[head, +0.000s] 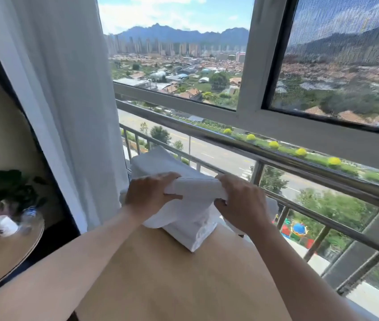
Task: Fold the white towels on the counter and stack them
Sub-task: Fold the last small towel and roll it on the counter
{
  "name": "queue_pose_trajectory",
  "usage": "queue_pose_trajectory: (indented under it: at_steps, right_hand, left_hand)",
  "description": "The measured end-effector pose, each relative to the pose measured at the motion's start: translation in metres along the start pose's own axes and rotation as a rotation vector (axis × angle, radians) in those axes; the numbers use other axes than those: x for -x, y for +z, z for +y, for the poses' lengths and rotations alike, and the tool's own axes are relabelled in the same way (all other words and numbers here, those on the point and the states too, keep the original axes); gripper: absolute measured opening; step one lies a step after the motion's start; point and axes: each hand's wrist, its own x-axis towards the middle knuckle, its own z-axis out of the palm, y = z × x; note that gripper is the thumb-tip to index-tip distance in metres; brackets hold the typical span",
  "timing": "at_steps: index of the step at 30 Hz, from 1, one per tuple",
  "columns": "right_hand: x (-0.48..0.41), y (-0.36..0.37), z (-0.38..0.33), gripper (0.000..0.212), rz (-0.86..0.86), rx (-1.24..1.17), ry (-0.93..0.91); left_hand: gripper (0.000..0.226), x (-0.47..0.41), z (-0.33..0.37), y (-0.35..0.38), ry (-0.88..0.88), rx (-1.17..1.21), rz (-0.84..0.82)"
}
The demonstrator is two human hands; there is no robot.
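A folded white towel (195, 188) is held up above the light wooden counter (172, 274). My left hand (148, 193) grips its left end and my right hand (241, 202) grips its right end, fingers curled over the top fold. Loose cloth from the towel hangs down between my hands to a lower white towel (193, 230) lying on the counter. Behind them, at the counter's far end, sits a stack of folded white towels (158, 162).
A steel balcony railing (276, 158) and window frame run along the right and far side of the counter. A white curtain (68, 100) hangs at the left. Lower left stands a round table (3, 256) with a plant, a water bottle and a cup.
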Motion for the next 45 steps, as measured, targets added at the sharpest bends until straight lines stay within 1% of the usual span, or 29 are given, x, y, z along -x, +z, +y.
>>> queue_pose_trajectory:
  at_steps: [3,9,11,13,14,17,19,21,23,26,28,29,31,33,35,37,39,42,45]
  right_hand:
    - [-0.032,0.016,-0.004,0.049,0.000,0.013,0.003]
    - [-0.085,0.051,-0.016,0.047,0.109,0.144,0.084]
    - [-0.099,0.060,-0.018,0.048,0.094,0.158,0.144]
    - [-0.111,0.069,-0.019,0.048,0.036,0.152,0.227]
    - [-0.118,0.073,-0.021,0.048,0.026,0.149,0.267]
    - [-0.135,0.087,-0.025,0.045,0.044,0.221,0.310]
    - [-0.147,0.093,-0.027,0.044,0.036,0.246,0.360]
    - [-0.155,0.099,-0.028,0.051,0.097,0.290,0.362]
    - [-0.158,0.107,-0.030,0.059,0.138,0.355,0.307]
    - [-0.143,0.130,-0.035,0.069,0.043,0.383,0.243]
    - [-0.124,0.150,-0.040,0.072,-0.073,0.337,0.240]
    - [-0.114,0.159,-0.043,0.071,-0.127,0.309,0.241]
    - [-0.095,0.171,-0.049,0.072,-0.178,0.306,0.278]
    - [-0.082,0.174,-0.049,0.076,-0.177,0.316,0.380]
    - [-0.074,0.169,-0.044,0.078,-0.188,0.293,0.519]
    - [-0.070,0.162,-0.042,0.075,-0.218,0.265,0.597]
    - [-0.074,0.155,-0.043,0.071,-0.227,0.250,0.596]
    - [-0.077,0.147,-0.047,0.071,-0.174,0.260,0.578]
    - [-0.068,0.150,-0.049,0.074,-0.138,0.220,0.601]
  left_hand:
    - [0.052,-0.026,-0.028,0.015,-0.002,0.013,0.009]
    - [0.052,-0.078,-0.101,0.062,-0.006,0.033,0.005]
    - [0.054,-0.094,-0.127,0.081,0.024,0.021,-0.009]
    - [0.056,-0.112,-0.153,0.099,0.049,0.037,-0.022]
    - [0.056,-0.122,-0.167,0.108,0.056,0.062,-0.039]
    - [0.052,-0.158,-0.198,0.126,0.094,0.140,-0.068]
    - [0.048,-0.184,-0.212,0.132,0.166,0.236,-0.031]
    - [0.045,-0.208,-0.220,0.132,0.217,0.324,0.000]
    - [0.044,-0.220,-0.228,0.133,0.238,0.353,0.001]
    - [0.046,-0.204,-0.243,0.143,0.320,0.286,-0.053]
    - [0.049,-0.177,-0.254,0.155,0.341,0.292,-0.170]
    - [0.051,-0.163,-0.260,0.161,0.329,0.323,-0.234]
    - [0.048,-0.139,-0.271,0.171,0.251,0.407,-0.327]
    - [0.044,-0.129,-0.280,0.177,0.175,0.453,-0.347]
    - [0.044,-0.127,-0.283,0.180,0.103,0.511,-0.363]
    - [0.046,-0.126,-0.282,0.178,-0.037,0.668,-0.425]
    - [0.050,-0.128,-0.283,0.176,-0.191,0.828,-0.492]
    - [0.060,-0.130,-0.283,0.177,-0.320,0.982,-0.528]
    - [0.057,-0.130,-0.279,0.179,-0.442,1.158,-0.582]
